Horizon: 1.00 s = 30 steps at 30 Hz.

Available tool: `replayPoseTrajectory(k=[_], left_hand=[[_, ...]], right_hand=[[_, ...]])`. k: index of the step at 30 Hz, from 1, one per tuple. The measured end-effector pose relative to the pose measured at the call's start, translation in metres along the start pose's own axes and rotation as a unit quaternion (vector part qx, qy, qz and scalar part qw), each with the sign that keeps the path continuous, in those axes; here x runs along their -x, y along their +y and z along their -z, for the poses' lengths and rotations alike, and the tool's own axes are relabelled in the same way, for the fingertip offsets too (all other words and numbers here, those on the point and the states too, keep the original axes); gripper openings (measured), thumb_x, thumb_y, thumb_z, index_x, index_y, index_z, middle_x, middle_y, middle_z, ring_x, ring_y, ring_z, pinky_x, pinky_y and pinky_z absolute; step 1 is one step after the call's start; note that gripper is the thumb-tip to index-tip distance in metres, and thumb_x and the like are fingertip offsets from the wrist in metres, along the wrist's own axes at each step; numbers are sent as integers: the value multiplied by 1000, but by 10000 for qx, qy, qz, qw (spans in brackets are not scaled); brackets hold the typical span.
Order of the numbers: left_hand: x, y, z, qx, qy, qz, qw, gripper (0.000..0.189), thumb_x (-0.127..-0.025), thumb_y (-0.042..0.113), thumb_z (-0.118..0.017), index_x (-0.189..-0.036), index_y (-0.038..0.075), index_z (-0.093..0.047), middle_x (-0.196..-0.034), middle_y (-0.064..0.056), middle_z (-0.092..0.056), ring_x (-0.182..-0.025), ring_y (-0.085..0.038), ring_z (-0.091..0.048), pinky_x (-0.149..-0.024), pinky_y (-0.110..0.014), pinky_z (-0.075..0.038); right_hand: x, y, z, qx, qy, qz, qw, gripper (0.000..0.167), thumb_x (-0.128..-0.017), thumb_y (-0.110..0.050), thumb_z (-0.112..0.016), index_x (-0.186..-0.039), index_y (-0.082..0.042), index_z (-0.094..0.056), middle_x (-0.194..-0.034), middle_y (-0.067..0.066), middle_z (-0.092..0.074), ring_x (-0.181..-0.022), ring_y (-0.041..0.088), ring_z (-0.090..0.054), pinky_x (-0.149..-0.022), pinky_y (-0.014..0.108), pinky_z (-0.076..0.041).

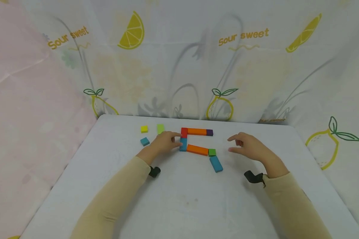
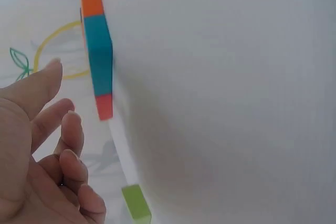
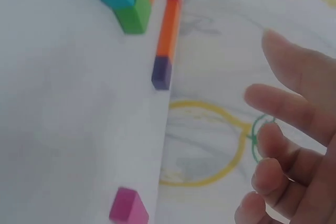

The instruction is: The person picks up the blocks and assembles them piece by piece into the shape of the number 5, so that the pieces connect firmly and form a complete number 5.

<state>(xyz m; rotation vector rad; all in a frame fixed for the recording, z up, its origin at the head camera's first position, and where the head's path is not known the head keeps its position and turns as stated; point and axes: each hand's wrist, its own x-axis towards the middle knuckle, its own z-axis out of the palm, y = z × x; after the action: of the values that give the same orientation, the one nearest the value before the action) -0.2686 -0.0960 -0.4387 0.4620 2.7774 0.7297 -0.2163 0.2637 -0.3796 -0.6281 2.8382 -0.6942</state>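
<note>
My left hand (image 1: pixel 163 142) is beside a red block (image 1: pixel 183 132) and a blue block (image 1: pixel 183 144), thumb and forefinger parted at their left side. In the left wrist view a gap shows between its fingers and the blue block (image 2: pixel 101 56). An orange bar (image 1: pixel 196 131) runs right from the red block to a purple block (image 1: pixel 209 132). Another orange bar (image 1: pixel 197 150) goes from the blue block to a green block (image 1: pixel 212 152); below that a second blue block (image 1: pixel 216 164) lies slanted. My right hand (image 1: pixel 247 146) hovers to the right, fingers loosely bent, holding nothing.
Left of the row lie a yellow block (image 1: pixel 144 129), a small blue block (image 1: pixel 145 141) and a light green block (image 1: pixel 160 128), partly behind the left hand. The right wrist view shows a magenta block (image 3: pixel 128 206). A patterned curtain (image 1: pixel 179 66) hangs behind the white table (image 1: pixel 179 205).
</note>
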Motion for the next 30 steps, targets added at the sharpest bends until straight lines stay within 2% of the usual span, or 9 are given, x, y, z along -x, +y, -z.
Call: replayPoseTrajectory(k=[3,9,13,20,25,30], left_hand=[[2,-5,9,-153,295,51,9994,49,-96,37,-68,-141,20,-59,-92,-3,-60,-81,-21,-54,-69,-30,-44],[-1,-23,19,-274,845,243,9957,49,-96,37,-69,-140,18,-60,-101,-7,-64,-95,-26,-54,-82,-38,-46],[-1,-32,27,-325,1026,381,9935,54,-94,37,-70,-142,13,-58,-108,-13,-62,-103,-30,-54,-89,-42,-46],[-3,-48,34,-457,1021,815,9904,64,-91,43,-70,-145,13,-53,-119,-16,-60,-115,-36,-52,-97,-54,-39],[-5,-55,37,-582,938,936,9895,67,-88,49,-71,-143,15,-54,-116,-16,-60,-113,-37,-53,-93,-55,-40],[-9,-64,39,-584,753,1115,9892,74,-86,53,-71,-146,15,-51,-128,-21,-56,-122,-42,-49,-97,-59,-38]], right_hand=[[0,8,6,21,223,-45,9997,39,-91,-24,-75,-122,-1,-68,-88,4,-54,-82,21,-49,-70,35,-43],[-4,30,11,-55,390,-254,9989,39,-93,-24,-72,-122,2,-67,-91,5,-60,-85,24,-51,-70,36,-45],[-6,41,9,-143,469,-423,9979,40,-94,-23,-72,-122,5,-66,-88,6,-58,-80,24,-49,-66,35,-42],[-8,58,4,-210,393,-910,9949,52,-92,-28,-72,-130,4,-58,-89,10,-55,-77,24,-49,-63,34,-41],[-10,67,2,-302,214,-1219,9919,61,-91,-32,-74,-136,3,-52,-91,12,-53,-80,25,-49,-63,33,-42],[-13,70,2,-394,46,-1355,9900,67,-90,-34,-74,-139,4,-48,-91,13,-52,-81,25,-49,-64,33,-42]])
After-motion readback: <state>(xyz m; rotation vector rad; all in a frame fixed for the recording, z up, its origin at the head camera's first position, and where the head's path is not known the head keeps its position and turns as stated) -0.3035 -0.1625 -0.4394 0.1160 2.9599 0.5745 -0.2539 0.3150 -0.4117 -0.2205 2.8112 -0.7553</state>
